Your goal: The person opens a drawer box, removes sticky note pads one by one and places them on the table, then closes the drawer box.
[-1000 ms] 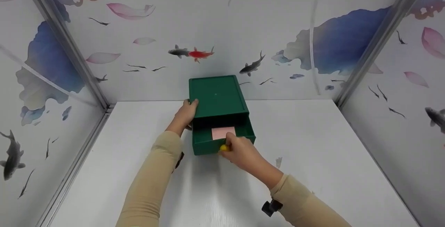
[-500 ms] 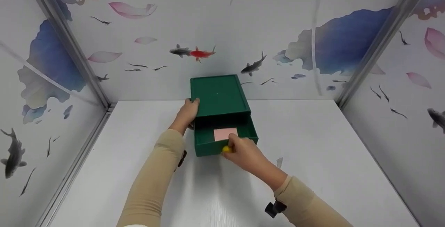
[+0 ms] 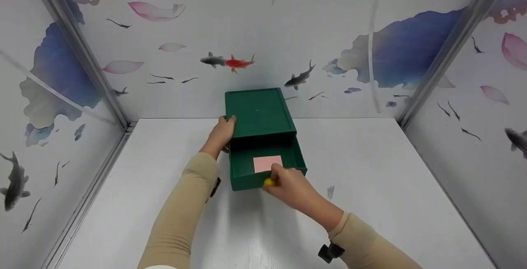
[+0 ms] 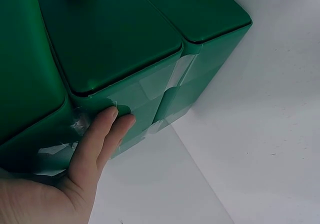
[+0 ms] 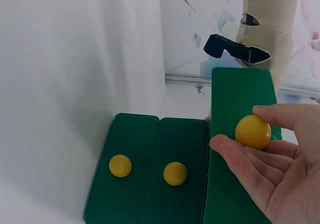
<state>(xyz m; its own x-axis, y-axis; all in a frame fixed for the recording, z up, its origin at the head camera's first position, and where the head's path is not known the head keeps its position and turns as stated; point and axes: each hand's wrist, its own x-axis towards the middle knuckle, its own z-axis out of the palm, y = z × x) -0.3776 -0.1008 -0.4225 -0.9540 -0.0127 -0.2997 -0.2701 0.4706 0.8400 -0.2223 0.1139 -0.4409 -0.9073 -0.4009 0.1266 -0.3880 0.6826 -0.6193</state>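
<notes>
A green cabinet [image 3: 259, 112] of three stacked drawers stands at the back of the table. Its top drawer [image 3: 243, 170] is pulled partly out, with a pink paper [image 3: 266, 163] lying inside near the front. My right hand [image 3: 294, 188] pinches the top drawer's round yellow knob [image 5: 252, 132] between thumb and fingers. My left hand [image 3: 221, 133] rests against the cabinet's left side near the top front edge. In the left wrist view, the left hand's extended fingers [image 4: 95, 139] press on the taped side wall.
Two lower drawers with yellow knobs [image 5: 175, 173] are closed. The white table [image 3: 362, 170] spreads around the cabinet. A wall [image 3: 164, 38] printed with fish and petals stands right behind it, and more walls rise at both sides.
The top drawer has slid farther out toward me, carrying the pink paper along. My right hand has moved nearer with the knob, while the left hand keeps its place on the cabinet.
</notes>
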